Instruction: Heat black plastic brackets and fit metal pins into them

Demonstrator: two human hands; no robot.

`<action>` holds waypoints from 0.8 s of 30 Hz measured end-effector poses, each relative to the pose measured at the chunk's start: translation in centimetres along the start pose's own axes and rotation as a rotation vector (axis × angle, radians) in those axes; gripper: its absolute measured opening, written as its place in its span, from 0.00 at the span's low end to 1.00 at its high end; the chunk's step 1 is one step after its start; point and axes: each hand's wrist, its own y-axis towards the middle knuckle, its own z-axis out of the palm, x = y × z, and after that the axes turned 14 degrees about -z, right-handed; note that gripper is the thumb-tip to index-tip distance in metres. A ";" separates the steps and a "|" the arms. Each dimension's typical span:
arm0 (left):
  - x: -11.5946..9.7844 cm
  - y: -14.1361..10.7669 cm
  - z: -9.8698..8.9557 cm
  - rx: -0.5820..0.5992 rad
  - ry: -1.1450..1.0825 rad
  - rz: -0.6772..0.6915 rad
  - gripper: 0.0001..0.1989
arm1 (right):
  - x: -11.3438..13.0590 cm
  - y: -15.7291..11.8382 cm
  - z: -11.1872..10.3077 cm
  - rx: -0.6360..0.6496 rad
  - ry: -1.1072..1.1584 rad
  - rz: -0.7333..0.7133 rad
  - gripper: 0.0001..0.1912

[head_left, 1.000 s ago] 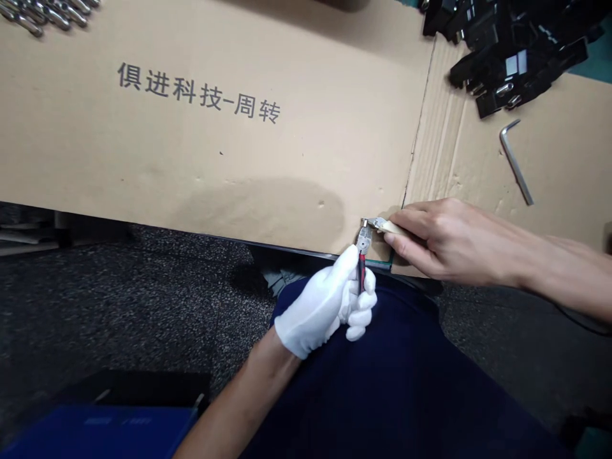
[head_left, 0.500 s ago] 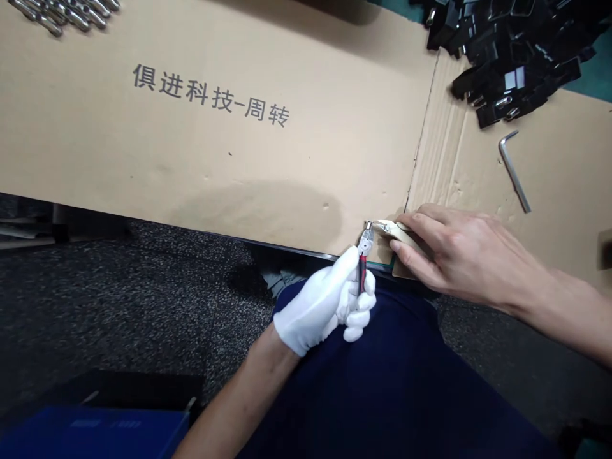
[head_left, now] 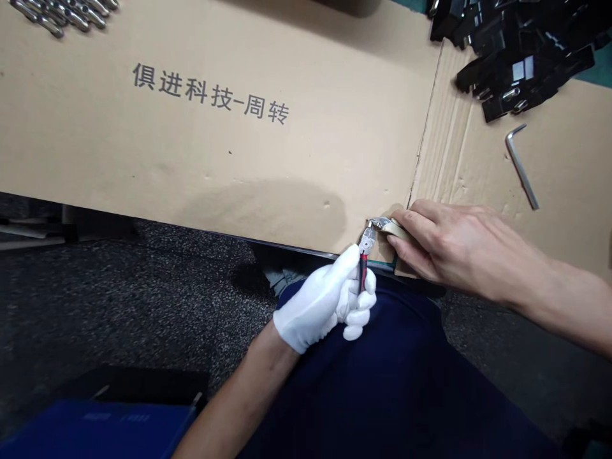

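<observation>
My left hand [head_left: 329,299], in a white glove, is closed round a pair of pliers with red and black handles [head_left: 366,245]. Between the jaws of these pliers sits a small shiny metal piece [head_left: 370,222], too small to name. My bare right hand [head_left: 452,245] grips a second pair of pliers with cream handles [head_left: 398,229]. Its jaws point left and meet the small piece from the right, at the cardboard's front edge. The fingers of my right hand hide most of the cream handles.
Cardboard [head_left: 215,159] with printed characters covers the table. An L-shaped hex key [head_left: 522,167] lies on the right, below a heap of black parts [head_left: 516,64]. Several shiny metal cylinders [head_left: 67,14] lie at the far left. A blue box [head_left: 100,428] is on the lower left.
The jaws of the cream-handled pliers have turned and come up against the small metal piece. My left hand has hardly moved. The view has shifted slightly.
</observation>
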 end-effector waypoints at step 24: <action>0.8 0.6 0.8 -0.231 0.109 0.175 0.30 | -1.8 0.3 -0.5 0.018 0.355 -0.086 0.17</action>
